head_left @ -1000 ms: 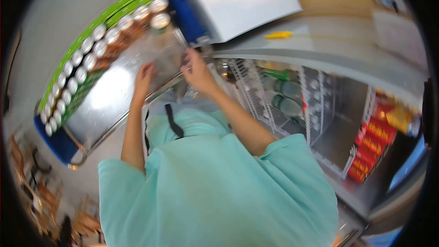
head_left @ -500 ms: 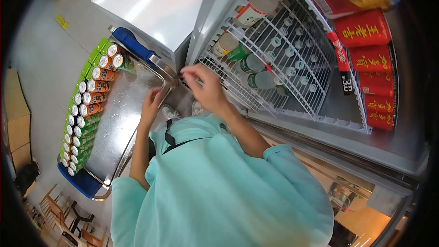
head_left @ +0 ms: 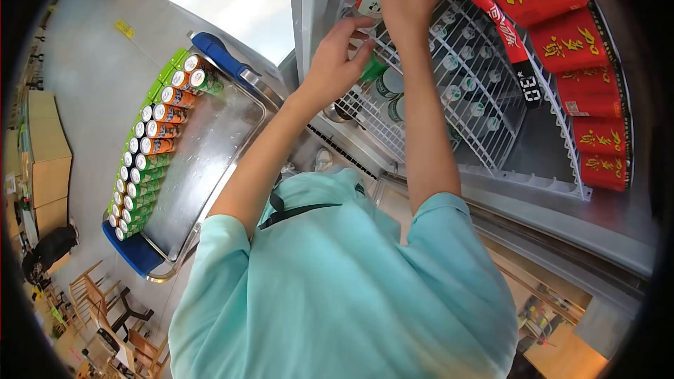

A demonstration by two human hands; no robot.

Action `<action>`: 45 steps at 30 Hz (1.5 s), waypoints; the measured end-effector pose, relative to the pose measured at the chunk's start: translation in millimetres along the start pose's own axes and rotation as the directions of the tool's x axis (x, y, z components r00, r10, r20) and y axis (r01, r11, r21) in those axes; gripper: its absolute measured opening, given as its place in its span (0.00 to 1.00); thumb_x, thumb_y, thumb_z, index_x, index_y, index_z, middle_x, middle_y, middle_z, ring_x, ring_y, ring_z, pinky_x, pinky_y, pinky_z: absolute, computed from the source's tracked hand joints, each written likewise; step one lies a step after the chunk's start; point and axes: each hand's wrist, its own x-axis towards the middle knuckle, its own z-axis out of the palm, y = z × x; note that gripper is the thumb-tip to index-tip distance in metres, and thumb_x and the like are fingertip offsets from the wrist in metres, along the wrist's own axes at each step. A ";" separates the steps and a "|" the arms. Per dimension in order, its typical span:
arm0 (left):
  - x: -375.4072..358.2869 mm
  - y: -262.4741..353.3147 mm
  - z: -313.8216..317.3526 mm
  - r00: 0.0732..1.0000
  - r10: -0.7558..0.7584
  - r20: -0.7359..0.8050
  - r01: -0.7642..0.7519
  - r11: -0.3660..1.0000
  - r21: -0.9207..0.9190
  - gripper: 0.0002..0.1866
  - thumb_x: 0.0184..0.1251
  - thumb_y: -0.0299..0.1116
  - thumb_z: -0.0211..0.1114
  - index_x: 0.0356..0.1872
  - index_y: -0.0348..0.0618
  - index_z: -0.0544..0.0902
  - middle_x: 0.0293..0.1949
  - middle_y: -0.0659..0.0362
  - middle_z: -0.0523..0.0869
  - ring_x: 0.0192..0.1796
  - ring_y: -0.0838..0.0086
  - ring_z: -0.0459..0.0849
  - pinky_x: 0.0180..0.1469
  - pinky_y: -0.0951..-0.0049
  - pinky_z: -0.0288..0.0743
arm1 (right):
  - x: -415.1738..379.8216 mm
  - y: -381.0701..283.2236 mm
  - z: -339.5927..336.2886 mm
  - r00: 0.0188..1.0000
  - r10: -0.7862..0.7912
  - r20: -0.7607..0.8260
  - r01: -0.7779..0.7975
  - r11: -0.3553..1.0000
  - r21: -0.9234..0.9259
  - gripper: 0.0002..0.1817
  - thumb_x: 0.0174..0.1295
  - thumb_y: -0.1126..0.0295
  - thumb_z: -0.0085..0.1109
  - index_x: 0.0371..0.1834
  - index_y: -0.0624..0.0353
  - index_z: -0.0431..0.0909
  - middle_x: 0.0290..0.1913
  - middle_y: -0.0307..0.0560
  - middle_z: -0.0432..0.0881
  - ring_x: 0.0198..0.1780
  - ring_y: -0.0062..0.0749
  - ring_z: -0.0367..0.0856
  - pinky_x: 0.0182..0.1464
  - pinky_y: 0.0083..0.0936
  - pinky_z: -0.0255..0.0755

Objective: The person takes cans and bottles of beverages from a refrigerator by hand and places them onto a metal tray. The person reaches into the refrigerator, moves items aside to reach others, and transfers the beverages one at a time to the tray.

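Observation:
My right hand [head_left: 408, 7] is inside the drinks fridge, above the wire shelf [head_left: 463, 63]. Its thumb and fingers are spread apart around the upper bottles, and the top of the frame cuts the fingertips. Below and to its left, my left hand [head_left: 338, 60] is open, fingers apart, at the shelf edge. A bottle with a red and white label [head_left: 368, 1] shows between the two hands, partly hidden. Close to my left fingertips are a green bottle [head_left: 374, 68] and a clear bottle with a green label [head_left: 388, 84].
A metal trolley [head_left: 203, 168] with blue corners stands at left, carrying rows of orange and green cans [head_left: 151, 147]. Red drink cartons [head_left: 569, 45] line the fridge's right side beside a price tag [head_left: 528, 84]. A white cabinet [head_left: 239, 3] stands beyond the trolley.
Both hands have moved up and right from between trolley and fridge into the fridge, to the bottles. The view has shifted slightly.

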 end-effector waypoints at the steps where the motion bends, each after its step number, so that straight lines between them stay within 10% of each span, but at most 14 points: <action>1: -1.8 -1.5 2.5 1.000 0.005 -0.002 -0.005 1.000 -0.010 0.20 0.72 0.29 0.64 0.63 0.38 0.77 0.59 0.48 0.83 0.54 0.62 0.87 0.53 0.65 0.81 | 3.2 1.2 -0.7 1.000 -0.008 0.016 0.010 0.998 -0.067 0.36 0.64 0.56 0.73 0.66 0.73 0.71 0.58 0.67 0.81 0.58 0.58 0.81 0.62 0.42 0.72; 12: -73.4 5.7 -21.2 0.951 -0.301 0.068 0.306 0.949 -0.080 0.18 0.80 0.32 0.60 0.65 0.38 0.76 0.56 0.56 0.87 0.55 0.73 0.85 0.59 0.70 0.76 | -1.7 69.7 -33.1 0.964 0.168 -0.207 -0.083 0.927 0.365 0.26 0.70 0.65 0.68 0.62 0.67 0.68 0.50 0.54 0.84 0.49 0.36 0.84 0.56 0.32 0.78; 23: -124.4 3.9 -40.5 0.906 -0.423 -0.021 0.376 0.827 -0.418 0.26 0.86 0.46 0.50 0.73 0.40 0.70 0.64 0.53 0.79 0.66 0.71 0.78 0.66 0.68 0.73 | -60.3 5.4 -69.9 0.787 0.547 0.284 -0.577 0.491 0.653 0.27 0.80 0.53 0.53 0.66 0.68 0.67 0.55 0.55 0.80 0.59 0.43 0.82 0.64 0.42 0.75; 27: -147.0 -9.3 -57.4 0.908 -0.419 0.007 0.362 0.776 -0.516 0.33 0.74 0.47 0.67 0.74 0.43 0.70 0.63 0.54 0.81 0.65 0.70 0.77 0.69 0.66 0.68 | -101.8 -11.8 -39.4 0.707 0.399 0.584 -0.706 0.440 0.555 0.22 0.83 0.59 0.47 0.67 0.66 0.66 0.52 0.50 0.82 0.56 0.35 0.83 0.62 0.36 0.76; 34: -187.3 -17.3 -104.8 0.901 -0.413 -0.132 0.399 0.909 -0.116 0.42 0.57 0.43 0.82 0.71 0.38 0.73 0.61 0.55 0.83 0.63 0.71 0.79 0.67 0.66 0.70 | -163.3 -35.9 39.0 0.541 0.236 0.807 -0.731 0.606 0.313 0.17 0.80 0.63 0.54 0.63 0.61 0.69 0.53 0.48 0.83 0.55 0.32 0.84 0.59 0.31 0.79; 39: -221.0 -51.9 -140.2 0.835 -0.510 -0.205 0.480 0.858 -0.181 0.38 0.57 0.40 0.82 0.67 0.39 0.75 0.58 0.54 0.86 0.58 0.68 0.83 0.64 0.65 0.75 | -200.2 -45.4 90.5 0.317 0.158 0.935 -0.741 0.657 0.140 0.20 0.74 0.63 0.63 0.62 0.62 0.73 0.59 0.46 0.84 0.60 0.29 0.80 0.65 0.30 0.72; 45: -275.2 -108.3 -184.3 0.734 -0.554 -0.393 0.563 0.820 -0.103 0.37 0.56 0.38 0.82 0.66 0.44 0.74 0.61 0.50 0.85 0.61 0.56 0.85 0.64 0.59 0.76 | -235.9 -56.0 145.2 0.170 0.020 0.985 -0.312 0.949 0.034 0.25 0.65 0.58 0.72 0.58 0.63 0.77 0.55 0.49 0.80 0.56 0.37 0.78 0.59 0.33 0.71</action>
